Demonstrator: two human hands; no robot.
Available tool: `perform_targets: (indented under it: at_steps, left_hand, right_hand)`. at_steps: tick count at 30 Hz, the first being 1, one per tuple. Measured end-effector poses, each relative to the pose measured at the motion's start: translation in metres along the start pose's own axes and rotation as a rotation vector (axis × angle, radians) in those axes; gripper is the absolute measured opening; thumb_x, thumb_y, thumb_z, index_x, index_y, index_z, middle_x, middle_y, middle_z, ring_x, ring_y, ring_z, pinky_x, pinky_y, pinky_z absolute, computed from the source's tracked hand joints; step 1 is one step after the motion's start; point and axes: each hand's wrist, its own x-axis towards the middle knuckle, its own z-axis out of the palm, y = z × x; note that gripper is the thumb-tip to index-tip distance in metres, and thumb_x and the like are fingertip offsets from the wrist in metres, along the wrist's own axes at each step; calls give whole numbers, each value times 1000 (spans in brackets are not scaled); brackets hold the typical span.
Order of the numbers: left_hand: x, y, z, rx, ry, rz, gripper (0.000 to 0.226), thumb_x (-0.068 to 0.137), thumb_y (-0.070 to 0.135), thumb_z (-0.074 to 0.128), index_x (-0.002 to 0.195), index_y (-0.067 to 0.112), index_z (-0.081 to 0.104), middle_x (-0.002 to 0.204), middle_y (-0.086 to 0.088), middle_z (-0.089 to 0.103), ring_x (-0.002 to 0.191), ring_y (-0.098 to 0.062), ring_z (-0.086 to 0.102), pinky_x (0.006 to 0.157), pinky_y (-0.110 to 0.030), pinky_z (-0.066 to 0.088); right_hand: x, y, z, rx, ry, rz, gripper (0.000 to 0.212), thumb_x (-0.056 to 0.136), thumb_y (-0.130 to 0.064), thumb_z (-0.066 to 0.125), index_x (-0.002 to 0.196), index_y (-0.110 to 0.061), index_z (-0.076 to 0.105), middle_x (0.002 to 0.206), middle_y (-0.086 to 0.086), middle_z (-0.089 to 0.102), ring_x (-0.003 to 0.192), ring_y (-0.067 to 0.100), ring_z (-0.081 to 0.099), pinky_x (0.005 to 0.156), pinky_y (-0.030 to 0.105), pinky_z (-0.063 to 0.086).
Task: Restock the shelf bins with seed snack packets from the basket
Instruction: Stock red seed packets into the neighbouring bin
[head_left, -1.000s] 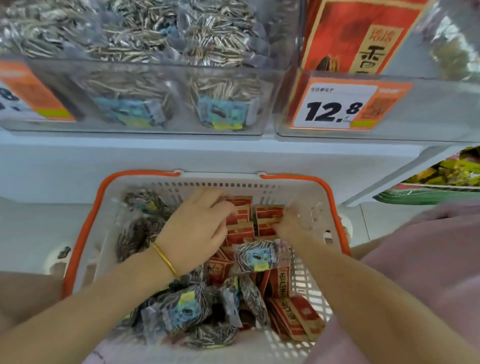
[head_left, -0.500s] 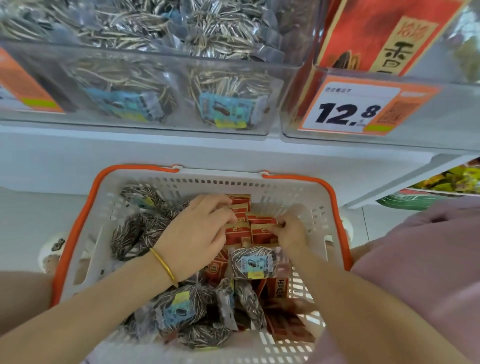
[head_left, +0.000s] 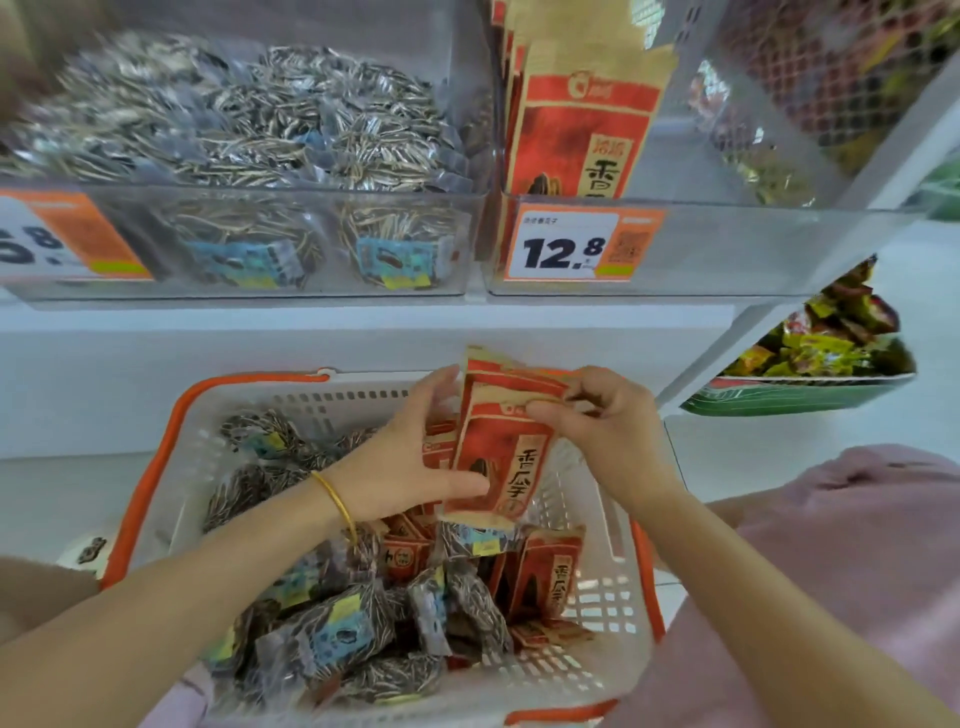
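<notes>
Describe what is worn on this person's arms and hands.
The left arm and right arm are bare, with no sleeves or gloves in view. The left hand has a thin gold bangle at its wrist. The right hand shows no band, watch or ring. A pink garment shows at lower right.

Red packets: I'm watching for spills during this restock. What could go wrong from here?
1. Several red packets are fanned between the left hand and right hand. A loose one might slip back into the basket.
2. The bin behind the 12.8 tag holds upright shelf packets, so the bundle may snag on them or on the bin's front wall.
</notes>
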Motion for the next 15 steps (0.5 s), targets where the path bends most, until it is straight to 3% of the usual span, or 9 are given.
perform_targets:
  at_steps: [2, 4, 5, 7, 9, 12, 15]
  left_hand:
    - [-4, 10, 7, -13, -18, 25, 94, 68, 34, 80, 137, 35, 16, 125, 20, 45, 107, 11, 51, 87, -13, 47]
    - [-8, 17, 11, -3, 17, 45, 82, 73, 26, 78, 135, 27, 25, 115, 21, 51, 98, 12, 55, 79, -10, 49]
    - [-11, 20, 11, -8, 33, 54, 79, 73, 27, 78, 134, 25, 28, 114, 20, 53, 98, 11, 56, 78, -11, 50]
    - [-16, 29, 8, -41, 41, 87, 74, 73, 38, 77, 132, 25, 34, 116, 17, 55, 100, 8, 58, 79, -13, 50]
    - [-19, 41, 6, -139, 38, 138, 52, 81, 31, 69, 125, 29, 40, 118, 14, 57, 100, 7, 59, 77, -12, 50]
    - [-21, 62, 4, -157, 61, 231, 34, 90, 22, 57, 120, 28, 44, 115, 16, 60, 103, 7, 59, 78, -10, 47]
    - [-16, 89, 4, -16, 124, 310, 42, 86, 47, 55, 123, 29, 47, 114, 20, 61, 106, 6, 56, 85, -17, 48]
  right_hand:
    - [-9, -11, -1, 112, -4, 20, 20, 78, -9, 73, 64, -17, 61, 81, 9, 71, 78, 20, 68, 69, 32, 58]
    - [-16, -18, -4, 127, 0, -2, 6, 79, -16, 71, 77, -14, 66, 85, 9, 71, 79, 21, 68, 74, 39, 58]
    - [-19, -18, -6, 118, -14, -9, 11, 80, -22, 70, 89, -16, 67, 89, 4, 71, 82, 16, 68, 79, 40, 57]
    - [-24, -16, -13, 137, -129, -27, 47, 75, -39, 73, 118, -24, 60, 107, -4, 68, 100, 11, 65, 87, 38, 55]
    - [-30, -17, -16, 242, -298, -52, 87, 64, -50, 79, 139, -32, 38, 123, -3, 61, 114, 15, 59, 89, 36, 54]
    - [-36, -23, -19, 328, -388, -88, 111, 61, -28, 86, 146, -35, 16, 130, 0, 56, 118, 21, 58, 91, 40, 53]
    - [-37, -39, -28, 294, -286, -102, 116, 62, -12, 86, 147, -33, 9, 129, -3, 56, 117, 16, 59, 91, 36, 53]
